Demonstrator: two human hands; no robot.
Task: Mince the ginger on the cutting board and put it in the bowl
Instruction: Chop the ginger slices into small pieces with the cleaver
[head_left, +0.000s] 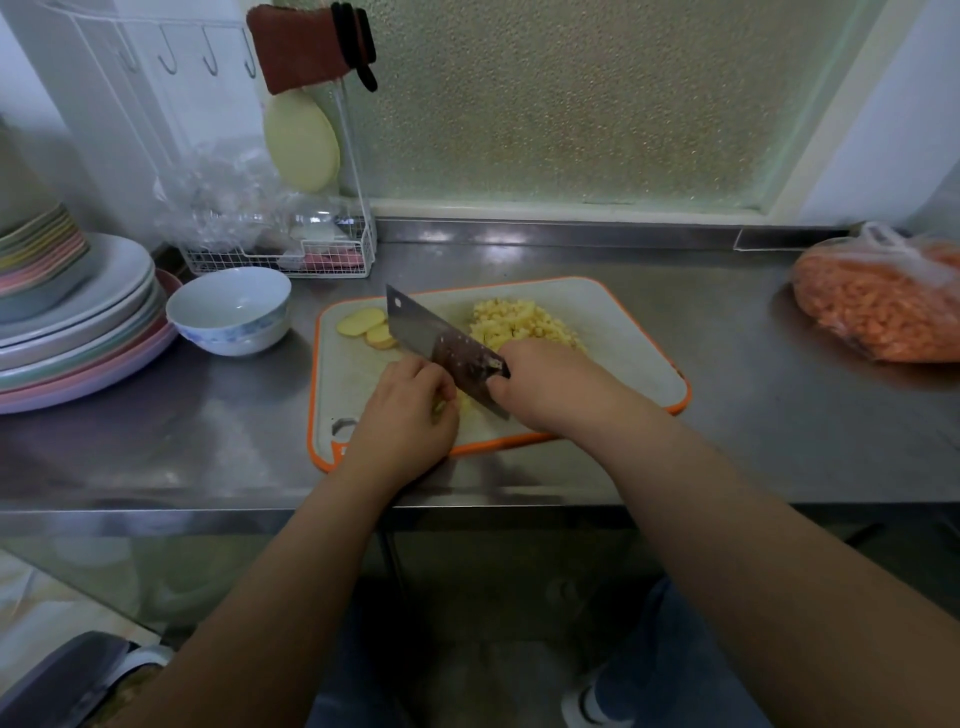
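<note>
Right hand (540, 382) gripping steel cleaver (441, 340); left hand (410, 410) pinching pale yellow ginger piece (451, 402), near side of orange-rimmed cutting board (639, 332). Firm, fibrous, probably slippery: best pinned low with curled fingertips.

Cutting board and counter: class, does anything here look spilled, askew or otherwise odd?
Nothing stands out. The ginger pile and ginger slices all lie on the cutting board, none on the counter. The bowl stands upright and empty.

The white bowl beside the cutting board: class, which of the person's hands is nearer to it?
Left. The left hand holds ginger at the board's near left part, closer to the bowl. The right hand grips the cleaver farther right, beyond the blade.
</note>
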